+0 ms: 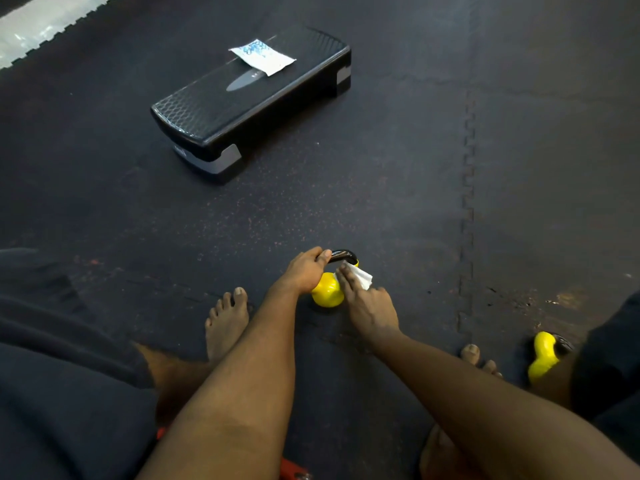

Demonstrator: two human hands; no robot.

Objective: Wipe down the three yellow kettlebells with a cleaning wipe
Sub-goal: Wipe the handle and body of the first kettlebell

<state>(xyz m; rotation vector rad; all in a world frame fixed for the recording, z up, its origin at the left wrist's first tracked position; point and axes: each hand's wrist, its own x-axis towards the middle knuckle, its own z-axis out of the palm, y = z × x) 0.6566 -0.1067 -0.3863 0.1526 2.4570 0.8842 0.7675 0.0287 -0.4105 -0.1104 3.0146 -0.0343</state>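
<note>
A small yellow kettlebell (327, 292) with a black handle stands on the dark floor mat between my feet. My left hand (306, 271) grips its black handle from the left. My right hand (367, 304) presses a white cleaning wipe (360, 276) against the top right of the same kettlebell, fingers flat over it. A second yellow kettlebell (543, 356) lies on its side at the right, partly hidden by my right knee. No third kettlebell is in view.
A black aerobic step platform (221, 109) sits on the mat further ahead, with a white and blue wipes packet (261, 57) on top. My bare feet (227, 323) flank the kettlebell. Something red (294, 471) shows at the bottom edge.
</note>
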